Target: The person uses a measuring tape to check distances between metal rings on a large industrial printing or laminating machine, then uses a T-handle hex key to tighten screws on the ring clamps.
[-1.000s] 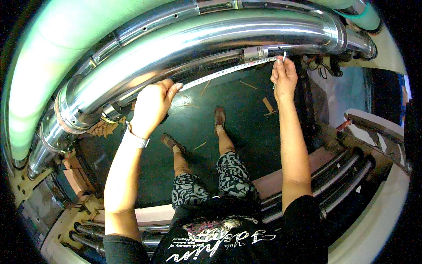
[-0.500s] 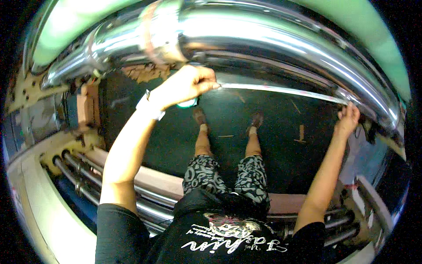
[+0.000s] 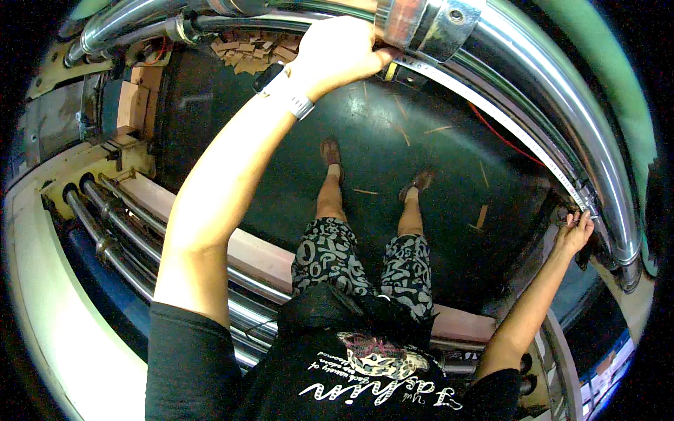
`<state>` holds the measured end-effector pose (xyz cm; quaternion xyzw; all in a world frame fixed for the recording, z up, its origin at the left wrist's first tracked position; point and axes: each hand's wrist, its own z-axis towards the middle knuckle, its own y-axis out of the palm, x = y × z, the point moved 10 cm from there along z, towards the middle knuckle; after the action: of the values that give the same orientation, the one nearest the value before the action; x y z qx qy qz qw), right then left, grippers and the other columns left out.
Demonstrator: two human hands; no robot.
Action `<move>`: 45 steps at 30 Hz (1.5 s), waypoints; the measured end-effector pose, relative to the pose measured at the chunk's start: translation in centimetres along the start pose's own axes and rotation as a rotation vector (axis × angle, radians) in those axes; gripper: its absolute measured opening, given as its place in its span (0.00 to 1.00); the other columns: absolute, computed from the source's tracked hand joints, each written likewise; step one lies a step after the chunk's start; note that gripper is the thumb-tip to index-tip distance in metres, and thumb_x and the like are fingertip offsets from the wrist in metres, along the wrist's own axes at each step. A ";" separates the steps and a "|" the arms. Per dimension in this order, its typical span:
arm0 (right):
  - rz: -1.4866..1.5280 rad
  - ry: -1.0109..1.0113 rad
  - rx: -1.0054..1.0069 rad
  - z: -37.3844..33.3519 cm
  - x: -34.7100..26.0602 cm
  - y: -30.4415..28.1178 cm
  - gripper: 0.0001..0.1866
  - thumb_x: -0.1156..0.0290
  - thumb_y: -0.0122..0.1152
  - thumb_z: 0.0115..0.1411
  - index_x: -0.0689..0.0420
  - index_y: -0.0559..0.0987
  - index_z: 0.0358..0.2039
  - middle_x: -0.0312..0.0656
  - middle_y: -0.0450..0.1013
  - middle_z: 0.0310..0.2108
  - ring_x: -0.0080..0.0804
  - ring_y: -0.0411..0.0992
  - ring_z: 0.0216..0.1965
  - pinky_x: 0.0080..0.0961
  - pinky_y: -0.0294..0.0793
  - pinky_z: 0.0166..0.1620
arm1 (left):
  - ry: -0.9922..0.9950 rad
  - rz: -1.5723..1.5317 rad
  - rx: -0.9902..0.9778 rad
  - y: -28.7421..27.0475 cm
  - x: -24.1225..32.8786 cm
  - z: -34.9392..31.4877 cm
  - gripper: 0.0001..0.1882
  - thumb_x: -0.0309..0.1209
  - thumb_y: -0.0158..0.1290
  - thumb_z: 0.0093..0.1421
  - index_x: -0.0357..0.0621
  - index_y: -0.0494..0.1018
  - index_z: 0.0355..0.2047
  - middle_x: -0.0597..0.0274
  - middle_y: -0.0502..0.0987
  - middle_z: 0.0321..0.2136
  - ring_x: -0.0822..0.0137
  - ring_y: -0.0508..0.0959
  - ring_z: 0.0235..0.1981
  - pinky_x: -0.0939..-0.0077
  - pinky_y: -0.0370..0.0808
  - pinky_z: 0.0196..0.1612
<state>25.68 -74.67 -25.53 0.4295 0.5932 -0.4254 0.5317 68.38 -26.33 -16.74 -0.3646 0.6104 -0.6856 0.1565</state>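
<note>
A white measuring tape (image 3: 491, 105) with printed marks runs stretched between my two hands, close beneath a shiny metal roller (image 3: 547, 91). My left hand (image 3: 340, 52) pinches its left end, right below a metal collar (image 3: 449, 28) with a bolt hole. Some of the left fingers are hidden behind the hand. Over at the far right, my right hand (image 3: 577, 233) grips the other end by a small metal fitting (image 3: 586, 200) at the roller. A pale watch-like band (image 3: 298, 105) is round my left wrist.
Rollers and a green machine part (image 3: 625, 91) curve overhead. Behind me run several metal bars (image 3: 253, 319) beside a pale beam (image 3: 260, 256). Cardboard scraps (image 3: 253, 52) lie on the dark floor (image 3: 267, 168) at the far left. A red cord (image 3: 502, 133) hangs under the tape.
The view has shifted. My left hand is now higher, up against the collar, and my right hand lower in the picture. The tape, straight before, now lies in a curve along the roller.
</note>
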 end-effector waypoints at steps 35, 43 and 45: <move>0.039 0.079 0.205 -7.5 -0.3 -0.7 0.06 0.69 0.51 0.55 0.56 0.68 0.30 0.33 0.59 0.16 0.21 0.57 0.15 0.17 0.54 0.14 | 0.175 0.153 0.209 -0.7 -0.2 -1.4 0.19 0.45 0.52 0.49 0.38 0.73 0.25 0.50 0.74 0.19 0.56 0.75 0.23 0.65 0.71 0.27; -0.820 -0.463 -0.405 -8.8 -10.1 5.5 0.08 0.73 0.51 0.55 0.62 0.75 0.33 0.40 0.69 0.31 0.29 0.67 0.36 0.21 0.64 0.42 | 0.215 -0.080 -0.504 8.1 3.5 -9.0 0.23 0.49 0.51 0.50 0.38 0.67 0.17 0.49 0.68 0.15 0.47 0.70 0.19 0.59 0.66 0.23; -0.857 -0.491 -0.473 -8.1 -10.8 7.3 0.07 0.74 0.52 0.54 0.62 0.75 0.32 0.42 0.69 0.31 0.32 0.68 0.36 0.21 0.65 0.41 | -0.002 -0.065 -0.758 11.8 2.2 -12.1 0.29 0.56 0.44 0.52 0.38 0.68 0.22 0.45 0.70 0.18 0.46 0.72 0.23 0.56 0.66 0.25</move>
<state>31.23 -65.57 -14.50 -0.0939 0.6529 -0.5469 0.5156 55.78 -21.44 -27.18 -0.4165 0.8085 -0.4155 -0.0105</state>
